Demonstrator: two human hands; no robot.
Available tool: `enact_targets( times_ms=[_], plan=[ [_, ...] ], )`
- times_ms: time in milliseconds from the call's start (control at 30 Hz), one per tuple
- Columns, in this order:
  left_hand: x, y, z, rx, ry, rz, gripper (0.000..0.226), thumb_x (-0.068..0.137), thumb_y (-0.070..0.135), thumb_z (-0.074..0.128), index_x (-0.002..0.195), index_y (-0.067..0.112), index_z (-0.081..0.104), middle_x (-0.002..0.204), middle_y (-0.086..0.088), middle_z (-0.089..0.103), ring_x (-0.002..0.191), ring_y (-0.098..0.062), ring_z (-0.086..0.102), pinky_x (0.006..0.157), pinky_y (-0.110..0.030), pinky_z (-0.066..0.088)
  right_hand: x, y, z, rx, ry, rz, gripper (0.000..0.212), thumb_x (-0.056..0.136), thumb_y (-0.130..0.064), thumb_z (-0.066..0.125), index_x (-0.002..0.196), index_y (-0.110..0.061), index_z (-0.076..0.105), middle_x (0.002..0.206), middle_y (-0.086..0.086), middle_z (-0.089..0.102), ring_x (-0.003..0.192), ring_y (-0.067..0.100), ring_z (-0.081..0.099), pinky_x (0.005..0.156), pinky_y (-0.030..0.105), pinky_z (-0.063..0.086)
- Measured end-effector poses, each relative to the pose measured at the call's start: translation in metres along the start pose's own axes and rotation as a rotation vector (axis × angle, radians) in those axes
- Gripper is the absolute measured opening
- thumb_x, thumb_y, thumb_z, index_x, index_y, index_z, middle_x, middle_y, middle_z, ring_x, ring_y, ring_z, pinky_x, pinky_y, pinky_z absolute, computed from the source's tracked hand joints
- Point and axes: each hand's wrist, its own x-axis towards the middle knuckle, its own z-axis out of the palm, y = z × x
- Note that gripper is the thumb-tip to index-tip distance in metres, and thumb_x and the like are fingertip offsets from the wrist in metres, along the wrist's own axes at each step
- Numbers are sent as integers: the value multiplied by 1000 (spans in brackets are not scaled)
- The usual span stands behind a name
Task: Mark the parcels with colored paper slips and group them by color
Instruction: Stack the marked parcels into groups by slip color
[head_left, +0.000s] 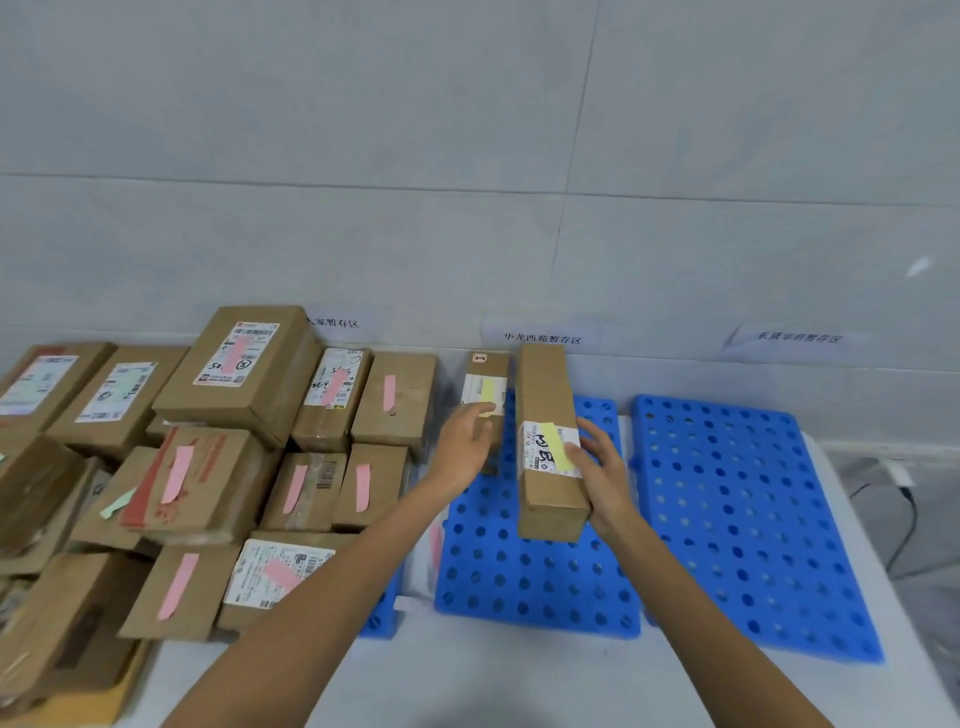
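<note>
A long brown parcel (549, 447) with a yellow slip (554, 448) on its label lies on the middle blue perforated pallet (524, 577). My right hand (600, 470) grips its right side, thumb on the slip. My left hand (464, 446) holds a smaller brown parcel (487, 387), also marked with a yellow slip (488, 389), standing just left of the long one at the pallet's back. To the left lies a heap of cardboard parcels (208, 467) carrying pink slips (177, 474).
A second blue pallet (743, 519) lies bare at the right. Paper signs (543, 339) hang on the grey wall behind each pallet. A green slip (117, 505) pokes out of the heap. A black cable (906, 525) runs on the floor at far right.
</note>
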Motion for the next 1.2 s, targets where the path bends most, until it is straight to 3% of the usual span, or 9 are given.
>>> enact_targets(
  times_ms=[167, 333, 433, 533, 700, 800, 900, 1033, 1200],
  plan=[
    [21, -28, 7, 363, -106, 20, 48, 95, 2, 44, 142, 12, 39, 149, -6, 32, 139, -24, 30, 112, -38, 33, 8, 31, -9, -20, 3, 108, 34, 94, -6, 55, 122, -24, 55, 128, 8, 54, 101, 24, 62, 74, 38, 56],
    [24, -44, 11, 488, -271, -56, 62, 91, -5, 46, 147, 19, 32, 157, 3, 8, 119, -22, 48, 86, -24, 46, 21, 61, 4, -193, -72, 141, 48, 95, 7, 46, 140, -11, 40, 128, 8, 48, 100, 13, 52, 76, 24, 51],
    [28, -40, 11, 561, -269, -37, 66, 86, -8, 51, 143, 19, 35, 155, 4, 12, 110, -19, 51, 79, -21, 46, 37, 74, 13, -317, -90, 155, 61, 96, 6, 44, 149, -15, 25, 135, 9, 49, 104, 15, 51, 78, 24, 52],
    [30, -35, 9, 578, -265, -22, 61, 83, -8, 52, 137, 18, 40, 148, 2, 22, 98, -17, 50, 73, -21, 42, 51, 78, 15, -404, -92, 134, 66, 96, 4, 44, 151, -19, 16, 140, 13, 48, 104, 19, 54, 90, 38, 51],
    [35, -37, 3, 626, -317, 4, 60, 82, -7, 52, 136, 16, 40, 149, -2, 23, 124, -25, 42, 89, -31, 46, 63, 72, 18, -597, -134, 102, 66, 98, -3, 44, 152, -22, 10, 144, 11, 44, 117, 31, 54, 97, 43, 47],
    [37, -44, -5, 616, -358, -12, 67, 84, -7, 48, 144, 18, 32, 156, -5, 12, 143, -29, 16, 110, -43, 34, 68, 62, 17, -813, -162, 120, 65, 100, -19, 47, 152, -17, 9, 153, 16, 25, 137, 33, 33, 108, 42, 34],
    [26, -47, -22, 426, -211, -22, 71, 88, -8, 45, 149, 20, 24, 160, -3, -4, 148, -24, 0, 115, -33, 23, 54, 43, 27, -920, -44, -4, 60, 100, -30, 44, 150, -9, 17, 152, 20, 25, 140, 34, 24, 112, 43, 25],
    [-9, -62, -82, 251, -44, 54, 55, 90, -6, 43, 142, 10, 37, 153, -7, 25, 143, -22, 22, 115, -31, 26, 0, 20, 78, -842, -71, -287, 34, 101, -22, 42, 128, -2, 51, 121, 14, 56, 116, 27, 49, 92, 25, 35],
    [-87, -105, -205, 205, 107, 122, 43, 89, -4, 46, 130, 8, 50, 131, 0, 46, 125, -14, 42, 107, -24, 31, -77, 24, 191, -698, -229, -452, 22, 100, -17, 44, 103, -9, 65, 93, -2, 62, 87, 12, 57, 73, 22, 39]
  ],
)
